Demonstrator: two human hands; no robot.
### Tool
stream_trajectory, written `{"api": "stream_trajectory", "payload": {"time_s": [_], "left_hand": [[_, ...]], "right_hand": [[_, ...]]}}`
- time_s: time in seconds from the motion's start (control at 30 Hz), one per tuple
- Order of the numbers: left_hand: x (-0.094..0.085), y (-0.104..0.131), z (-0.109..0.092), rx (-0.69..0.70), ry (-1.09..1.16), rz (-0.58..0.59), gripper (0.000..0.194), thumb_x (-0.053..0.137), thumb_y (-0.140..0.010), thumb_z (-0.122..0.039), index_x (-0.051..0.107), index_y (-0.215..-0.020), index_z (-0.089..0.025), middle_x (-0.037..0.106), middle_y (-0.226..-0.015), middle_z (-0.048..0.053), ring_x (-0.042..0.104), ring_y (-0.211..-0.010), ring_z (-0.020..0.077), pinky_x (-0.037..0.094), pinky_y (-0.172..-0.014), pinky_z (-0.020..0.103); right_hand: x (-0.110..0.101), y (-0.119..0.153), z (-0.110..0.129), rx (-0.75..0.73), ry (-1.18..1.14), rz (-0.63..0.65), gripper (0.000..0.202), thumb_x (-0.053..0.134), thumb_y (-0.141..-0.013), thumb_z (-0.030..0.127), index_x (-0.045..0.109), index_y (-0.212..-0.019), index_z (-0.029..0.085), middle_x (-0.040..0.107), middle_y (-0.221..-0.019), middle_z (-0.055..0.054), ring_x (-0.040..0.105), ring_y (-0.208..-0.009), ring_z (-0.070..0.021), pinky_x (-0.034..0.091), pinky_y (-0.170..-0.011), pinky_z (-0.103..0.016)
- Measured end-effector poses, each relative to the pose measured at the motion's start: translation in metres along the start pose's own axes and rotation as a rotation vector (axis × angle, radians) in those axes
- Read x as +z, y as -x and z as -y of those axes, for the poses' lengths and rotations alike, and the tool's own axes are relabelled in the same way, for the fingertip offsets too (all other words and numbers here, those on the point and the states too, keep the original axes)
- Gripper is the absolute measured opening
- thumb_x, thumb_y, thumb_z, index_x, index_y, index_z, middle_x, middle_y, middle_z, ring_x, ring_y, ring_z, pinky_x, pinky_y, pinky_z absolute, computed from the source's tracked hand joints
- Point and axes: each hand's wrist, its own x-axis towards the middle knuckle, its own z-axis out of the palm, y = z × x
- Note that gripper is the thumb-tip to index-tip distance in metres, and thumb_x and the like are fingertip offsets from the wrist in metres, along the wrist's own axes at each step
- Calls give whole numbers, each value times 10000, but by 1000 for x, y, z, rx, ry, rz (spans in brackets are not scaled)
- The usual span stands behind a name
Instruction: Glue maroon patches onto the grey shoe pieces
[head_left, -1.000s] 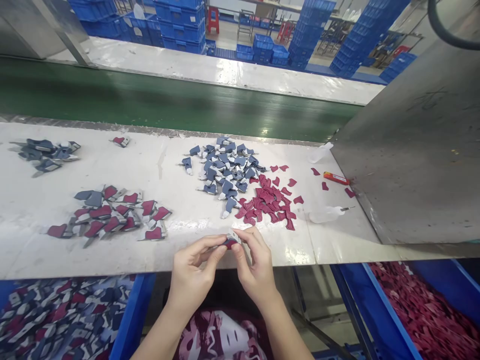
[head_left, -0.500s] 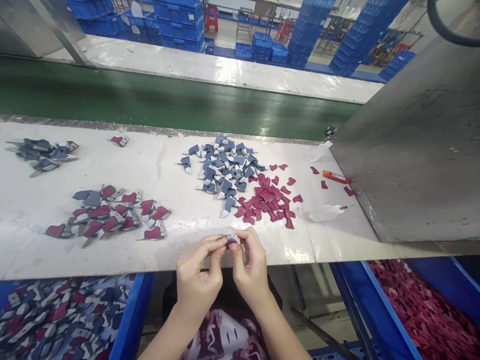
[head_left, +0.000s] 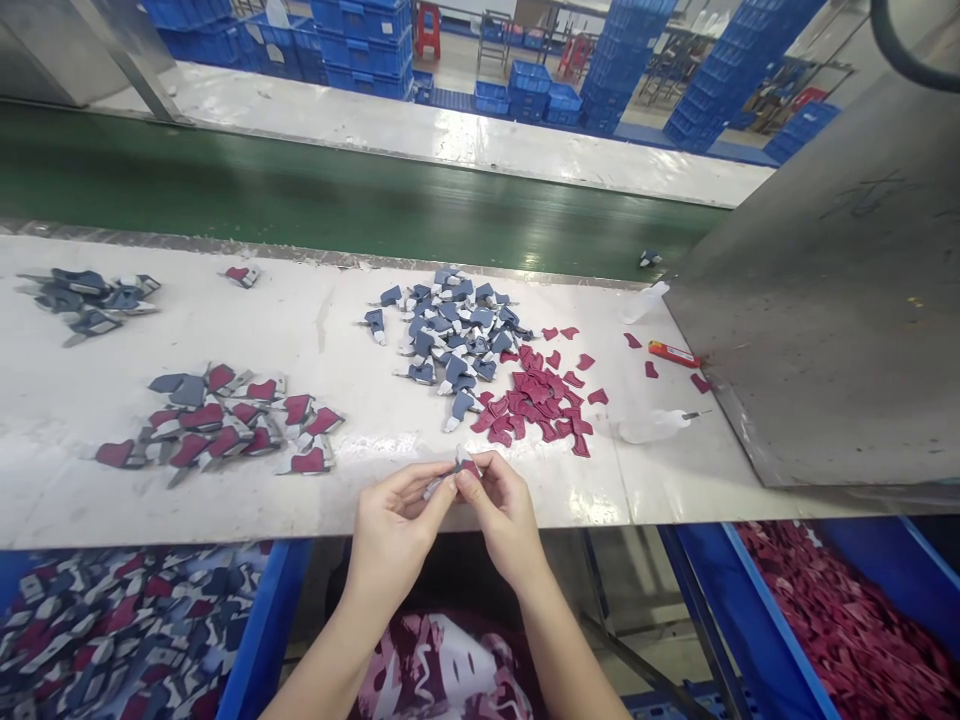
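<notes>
Between my fingertips, near the table's front edge, is a small grey part with a dark red piece (head_left: 468, 464). My left hand (head_left: 397, 515) pinches its left side and my right hand (head_left: 504, 510) pinches its right side, thumbs close together. Just beyond lies a pile of blue-and-white parts (head_left: 454, 325), and touching it on the right is a heap of dark red pieces (head_left: 536, 393). To the left, grey parts with red pieces on them (head_left: 225, 420) form a loose group.
A white bottle with a thin tip (head_left: 652, 427) and a red-yellow tube (head_left: 673, 354) lie at right, beside a metal panel (head_left: 825, 330). A green belt (head_left: 337, 205) runs behind. Below the table stand blue bins of assembled parts (head_left: 120, 620) and red pieces (head_left: 847, 610).
The held part has been turned between my fingers; its red piece now faces up more. My right thumb has shifted left over it. The view has moved slightly.
</notes>
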Motion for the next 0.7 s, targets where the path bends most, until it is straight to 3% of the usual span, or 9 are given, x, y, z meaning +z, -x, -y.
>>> {"api": "stream_trajectory", "payload": {"time_s": [0.3,0.4,0.57,0.7], "left_hand": [[2,1,9,-13,-13,76,303,752,-752,-307,757,-1004,-139,767,-1060,114,734,-990,262,609,-885,320],[1,-2,9,-55,40,76,337,790,-709,-311,759,-988,-126,774,-1021,121,746,-945,273,613,-884,351],[-4,-6,10,-101,100,75,382,821,-685,-326,753,-998,-118,786,-948,111,764,-837,262,615,-881,372],[-7,-7,9,-129,109,61,391,823,-686,-323,748,-1005,-111,783,-970,110,761,-865,253,615,-877,343]], "right_hand": [[8,1,3,-71,37,-167,257,578,-928,435,614,-870,187,621,-778,-7,576,-735,-148,472,-698,-261],[6,-1,1,-31,-48,-153,292,605,-908,470,632,-844,186,615,-747,-2,577,-719,-150,480,-677,-263],[-3,-4,-2,-1,-94,-120,547,330,-1001,557,694,-901,162,629,-700,-30,578,-658,-158,485,-664,-297],[-3,-3,1,-46,-51,-64,384,469,-973,469,713,-968,174,663,-773,-40,607,-701,-168,507,-670,-295]]}}
